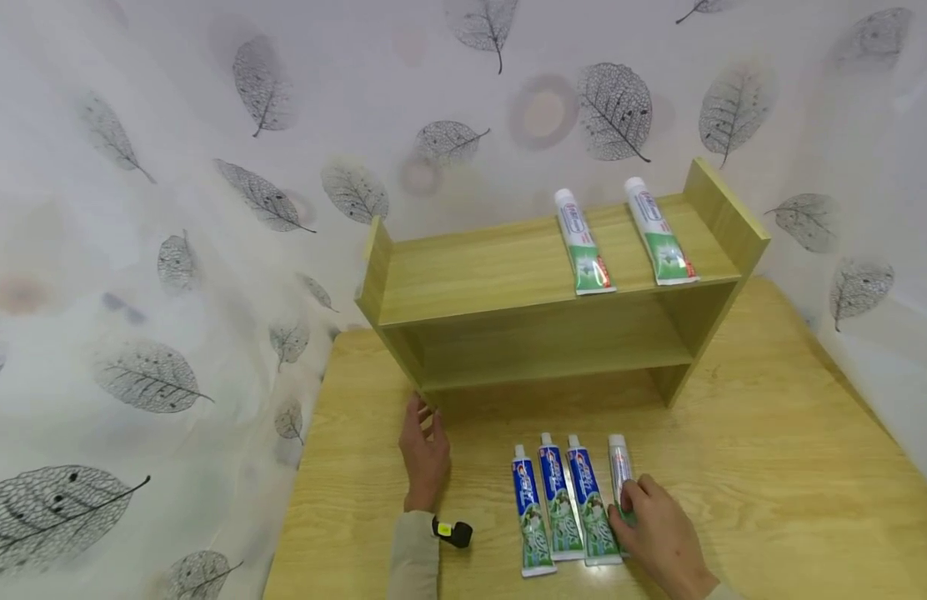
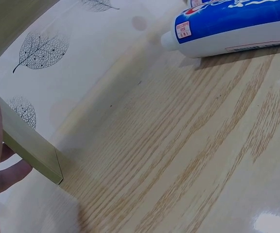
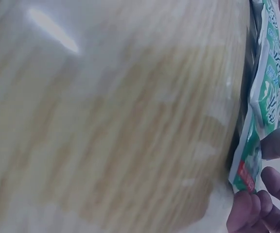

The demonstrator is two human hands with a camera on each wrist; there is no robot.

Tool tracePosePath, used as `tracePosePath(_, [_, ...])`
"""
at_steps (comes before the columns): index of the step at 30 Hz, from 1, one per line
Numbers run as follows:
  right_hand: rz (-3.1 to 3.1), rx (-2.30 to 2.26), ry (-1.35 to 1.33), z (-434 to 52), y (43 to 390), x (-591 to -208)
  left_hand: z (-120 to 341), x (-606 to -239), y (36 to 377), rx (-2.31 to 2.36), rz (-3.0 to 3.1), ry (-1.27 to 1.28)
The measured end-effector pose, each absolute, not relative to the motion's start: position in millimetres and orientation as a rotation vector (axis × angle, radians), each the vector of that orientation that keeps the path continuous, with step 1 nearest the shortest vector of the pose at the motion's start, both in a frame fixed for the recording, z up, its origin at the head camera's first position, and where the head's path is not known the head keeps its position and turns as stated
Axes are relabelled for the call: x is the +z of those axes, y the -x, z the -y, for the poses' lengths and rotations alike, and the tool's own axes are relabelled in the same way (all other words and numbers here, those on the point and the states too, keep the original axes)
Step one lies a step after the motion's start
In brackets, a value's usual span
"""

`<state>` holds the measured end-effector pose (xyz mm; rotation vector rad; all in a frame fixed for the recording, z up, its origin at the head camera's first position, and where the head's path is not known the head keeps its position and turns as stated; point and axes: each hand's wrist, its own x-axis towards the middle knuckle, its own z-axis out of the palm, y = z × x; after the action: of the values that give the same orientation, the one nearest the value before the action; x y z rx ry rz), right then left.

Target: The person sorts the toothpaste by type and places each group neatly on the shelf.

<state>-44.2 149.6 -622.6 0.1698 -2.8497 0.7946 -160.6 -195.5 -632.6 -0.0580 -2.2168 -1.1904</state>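
On the wooden desk (image 1: 771,467), four toothpaste tubes lie in a row at about 6 o'clock from the wooden shelf (image 1: 508,275), caps pointing toward it. The right hand (image 1: 662,537) rests on the rightmost tube (image 1: 618,467), fingers curled over its lower half and pinching it (the right wrist view shows fingertips at the tube's crimped end). The left hand (image 1: 424,454) lies at 9 o'clock of the row, fingers fairly straight and touching the shelf's lower left corner. Two more tubes (image 1: 583,242) lie on the shelf's top board, toward its right end.
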Motion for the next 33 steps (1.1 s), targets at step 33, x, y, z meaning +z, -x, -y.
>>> tracePosePath(33, [2.866,0.810,-0.076,-154.0,31.6,-617.6,197.4,-636.1,161.3,-1.198,2.233,0.039])
